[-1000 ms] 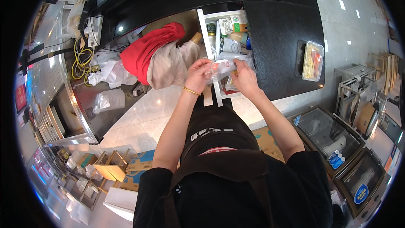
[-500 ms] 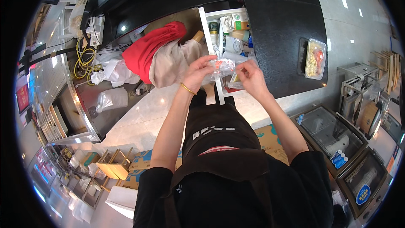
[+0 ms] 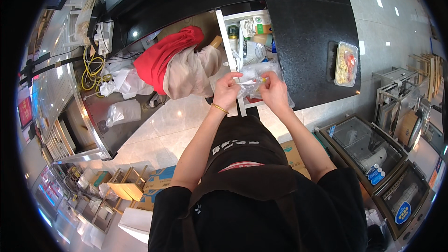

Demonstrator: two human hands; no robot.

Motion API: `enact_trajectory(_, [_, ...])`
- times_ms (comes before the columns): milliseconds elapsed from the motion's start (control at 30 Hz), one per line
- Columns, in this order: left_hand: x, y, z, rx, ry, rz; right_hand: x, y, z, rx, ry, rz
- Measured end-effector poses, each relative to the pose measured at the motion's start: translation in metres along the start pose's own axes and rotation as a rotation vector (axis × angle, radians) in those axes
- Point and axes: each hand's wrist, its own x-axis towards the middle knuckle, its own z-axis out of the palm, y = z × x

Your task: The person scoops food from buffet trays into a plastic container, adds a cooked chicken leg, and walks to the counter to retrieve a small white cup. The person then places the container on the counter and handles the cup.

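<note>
A clear plastic bag [image 3: 253, 75] is stretched between my two hands, above the front of an open white drawer [image 3: 222, 28]. My left hand [image 3: 227, 88], with a yellow bangle at its wrist, pinches the bag's left side beside the drawer's side wall. On the right, my right hand [image 3: 274, 91] grips the bag with fingers bent together, and a small yellow and red spot shows at the fingertips. Whether anything is inside the bag I cannot tell. Farther back in the drawer lie a dark jar [image 3: 233, 31], a white-and-green packet [image 3: 258, 26] and other small items.
Right of the drawer, a clear food container [image 3: 346, 64] stands on the black counter [image 3: 308, 46]. To the left are a red cloth [image 3: 173, 51], a beige cloth [image 3: 191, 72], white plastic bags [image 3: 128, 80] and a coiled yellow cable [image 3: 91, 67]. Glass-topped cabinets [image 3: 364, 147] stand at lower right.
Both hands have shifted slightly, the left one downward. The bag has turned and spread out, so its orange-red patch no longer shows. The view has moved a little.
</note>
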Motion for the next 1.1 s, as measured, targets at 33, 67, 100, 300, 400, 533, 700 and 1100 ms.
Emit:
enact_trajectory(33, [-0.001, -0.002, -0.001, 0.133, 0.036, 0.046, -0.006, 0.002, 0.000, 0.000, -0.008, 0.014])
enact_trajectory(67, [-0.002, -0.004, -0.002, 0.284, 0.110, 0.068, -0.009, 0.003, -0.001, 0.003, 0.032, -0.097])
enact_trajectory(100, [-0.002, -0.006, -0.001, 0.382, 0.157, 0.155, -0.011, 0.004, -0.002, -0.032, 0.036, -0.117])
enact_trajectory(300, [-0.012, -0.004, -0.005, 0.533, 0.054, 0.222, -0.012, 0.001, -0.021, 0.008, 0.058, -0.253])
enact_trajectory(400, [-0.021, -0.001, -0.013, 0.491, -0.101, 0.181, -0.030, -0.002, -0.026, 0.197, -0.056, -0.267])
enact_trajectory(533, [-0.023, 0.005, -0.012, 0.658, -0.134, 0.287, -0.048, -0.002, -0.022, 0.305, -0.208, -0.188])
enact_trajectory(700, [0.005, 0.023, 0.013, 0.930, -0.011, 0.416, -0.050, -0.004, -0.018, 0.209, -0.125, -0.382])
enact_trajectory(1100, [0.059, 0.014, -0.001, 0.247, -0.257, -0.267, -0.026, -0.014, -0.021, 0.461, -0.096, -0.179])
